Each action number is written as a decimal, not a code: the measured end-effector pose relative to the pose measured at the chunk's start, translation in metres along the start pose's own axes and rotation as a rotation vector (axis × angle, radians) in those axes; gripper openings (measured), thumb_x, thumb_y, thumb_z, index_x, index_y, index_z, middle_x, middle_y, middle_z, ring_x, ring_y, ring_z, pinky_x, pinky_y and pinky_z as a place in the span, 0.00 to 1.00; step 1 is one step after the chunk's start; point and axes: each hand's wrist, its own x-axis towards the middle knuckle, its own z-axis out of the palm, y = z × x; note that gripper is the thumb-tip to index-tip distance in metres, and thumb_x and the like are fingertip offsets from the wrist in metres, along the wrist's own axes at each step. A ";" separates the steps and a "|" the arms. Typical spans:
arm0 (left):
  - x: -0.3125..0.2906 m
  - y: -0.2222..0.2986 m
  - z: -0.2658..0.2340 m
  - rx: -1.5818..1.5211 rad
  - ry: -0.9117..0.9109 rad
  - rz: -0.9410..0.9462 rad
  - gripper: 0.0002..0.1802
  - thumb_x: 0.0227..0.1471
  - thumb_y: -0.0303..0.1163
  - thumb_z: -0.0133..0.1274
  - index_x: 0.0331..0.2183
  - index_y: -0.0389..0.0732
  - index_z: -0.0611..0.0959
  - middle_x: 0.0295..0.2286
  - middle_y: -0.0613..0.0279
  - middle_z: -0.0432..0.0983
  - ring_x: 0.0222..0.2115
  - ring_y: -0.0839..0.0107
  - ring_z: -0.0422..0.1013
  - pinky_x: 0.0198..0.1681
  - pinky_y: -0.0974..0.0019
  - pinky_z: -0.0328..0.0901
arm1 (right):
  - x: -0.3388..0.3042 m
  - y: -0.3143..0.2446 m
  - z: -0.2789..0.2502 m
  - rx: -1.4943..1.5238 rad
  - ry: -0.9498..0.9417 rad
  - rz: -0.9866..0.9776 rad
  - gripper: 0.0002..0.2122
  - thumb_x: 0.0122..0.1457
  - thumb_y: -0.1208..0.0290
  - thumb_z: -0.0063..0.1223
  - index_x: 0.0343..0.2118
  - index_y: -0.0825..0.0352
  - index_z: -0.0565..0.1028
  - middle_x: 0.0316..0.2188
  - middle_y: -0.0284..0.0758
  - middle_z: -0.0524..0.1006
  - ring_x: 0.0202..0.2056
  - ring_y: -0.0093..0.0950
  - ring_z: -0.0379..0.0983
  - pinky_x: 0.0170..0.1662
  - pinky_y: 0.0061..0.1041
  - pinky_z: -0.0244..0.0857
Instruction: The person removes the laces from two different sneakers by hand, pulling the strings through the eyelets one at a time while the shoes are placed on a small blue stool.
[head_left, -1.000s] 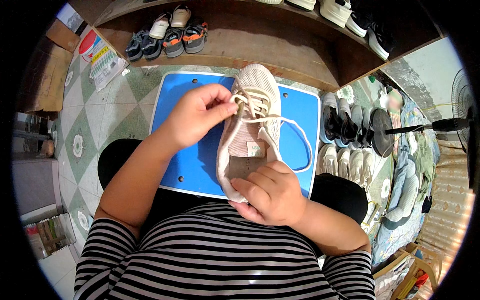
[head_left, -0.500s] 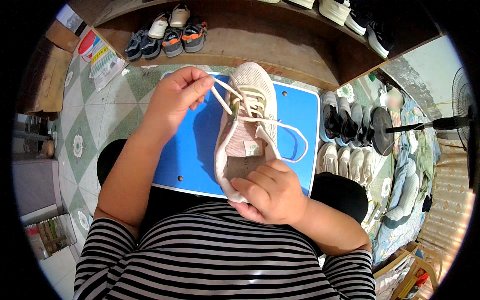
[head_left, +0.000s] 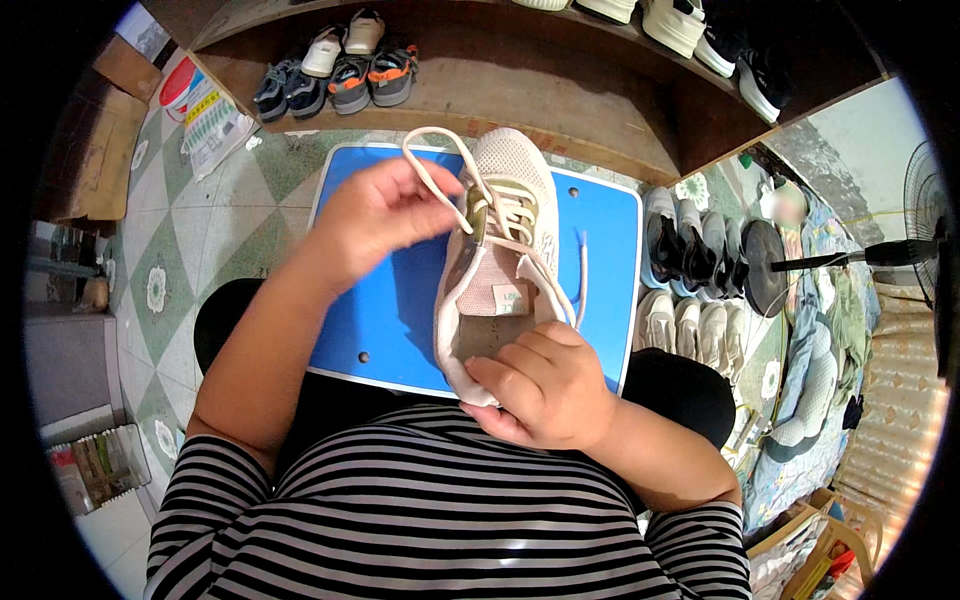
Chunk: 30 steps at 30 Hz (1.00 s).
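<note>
A cream mesh sneaker (head_left: 515,165) lies on a blue board (head_left: 590,255), its toe pointing away from me and its tongue exposed. My right hand (head_left: 540,385) is closed around the heel collar, with the thumb inside the opening. To the left of the lacing, my left hand (head_left: 385,215) has its fingers bent together at a cream shoelace (head_left: 415,150), which rises in a loop above the knuckles and comes down beside the left eyelets. Exactly where the fingertips meet the lace is partly hidden. The other lace end (head_left: 583,270) lies at the right side of the shoe.
A wooden shelf (head_left: 560,100) with several shoes stands beyond the board. More shoes (head_left: 690,325) are lined up on the floor at the right, near a black fan (head_left: 900,250). A red-and-white bucket (head_left: 180,85) sits at the far left.
My left hand has moved slightly right and down toward the eyelets, and its lace now forms a tall loop. The right lace end has straightened out. My right hand stays at the heel.
</note>
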 end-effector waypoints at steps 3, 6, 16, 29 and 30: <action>-0.004 -0.013 0.009 0.010 -0.071 0.055 0.07 0.54 0.32 0.52 0.35 0.40 0.77 0.27 0.70 0.72 0.26 0.81 0.66 0.31 0.76 0.61 | 0.001 -0.001 0.000 0.005 0.000 -0.002 0.15 0.42 0.65 0.59 0.32 0.65 0.73 0.22 0.32 0.69 0.23 0.27 0.68 0.31 0.25 0.60; 0.001 -0.003 0.000 0.025 0.046 0.035 0.07 0.55 0.32 0.52 0.34 0.39 0.78 0.28 0.70 0.73 0.27 0.82 0.67 0.33 0.76 0.63 | 0.000 -0.001 -0.001 0.003 -0.006 0.011 0.15 0.42 0.64 0.59 0.32 0.65 0.73 0.22 0.31 0.69 0.23 0.27 0.68 0.31 0.25 0.60; -0.002 -0.008 0.007 0.003 0.019 0.041 0.06 0.52 0.29 0.54 0.34 0.40 0.77 0.27 0.69 0.73 0.28 0.81 0.67 0.32 0.75 0.62 | 0.001 -0.002 -0.002 -0.009 -0.011 0.007 0.15 0.42 0.64 0.59 0.32 0.65 0.73 0.22 0.31 0.69 0.23 0.27 0.69 0.31 0.26 0.60; -0.002 -0.003 0.004 0.052 0.118 0.034 0.08 0.54 0.32 0.53 0.35 0.40 0.76 0.27 0.69 0.72 0.28 0.81 0.67 0.31 0.76 0.61 | -0.001 -0.002 -0.002 -0.021 -0.012 0.008 0.15 0.43 0.64 0.59 0.33 0.65 0.73 0.23 0.32 0.70 0.24 0.28 0.69 0.32 0.26 0.61; -0.001 -0.002 0.001 0.035 0.243 0.063 0.08 0.54 0.34 0.52 0.35 0.41 0.76 0.27 0.69 0.72 0.28 0.81 0.66 0.30 0.76 0.60 | -0.001 -0.002 -0.002 -0.019 -0.013 0.010 0.15 0.43 0.64 0.59 0.33 0.65 0.73 0.23 0.32 0.70 0.24 0.28 0.69 0.33 0.26 0.61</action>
